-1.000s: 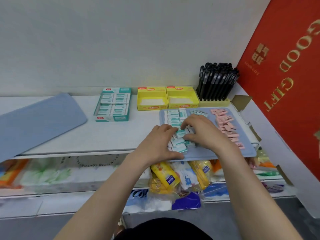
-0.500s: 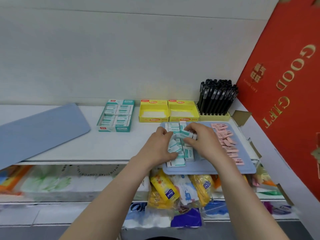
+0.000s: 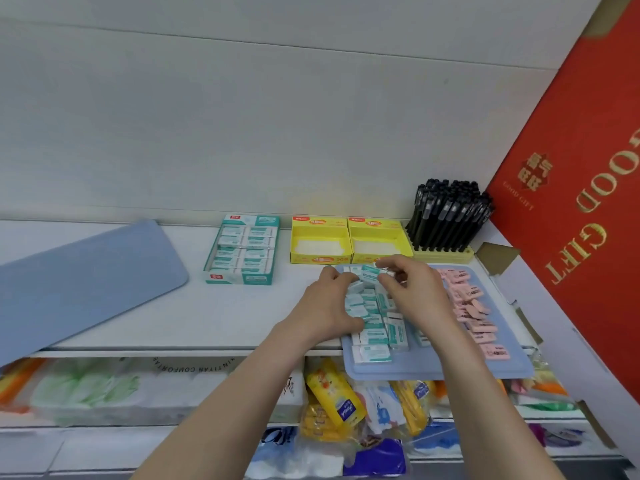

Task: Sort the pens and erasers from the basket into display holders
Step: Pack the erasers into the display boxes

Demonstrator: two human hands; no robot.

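One smooth white shelf (image 3: 225,317) carries everything. The flat blue tray (image 3: 433,367), matte and round-cornered, overhangs its front edge and holds the loose stock. Behind the tray stand the well-stocked teal display box (image 3: 242,251), two empty yellow boxes (image 3: 320,242) of glossy card, and black pens (image 3: 446,216) upright in a holder. The step looks like gathering. The left hand (image 3: 329,306) curls round a cluster of teal erasers (image 3: 372,336), small paper-sleeved blocks, and the right hand (image 3: 412,292) pinches one at the tray's far edge. Pink erasers (image 3: 471,306) lie alongside. The next move probably calls for squaring the slippery stack before lifting it.
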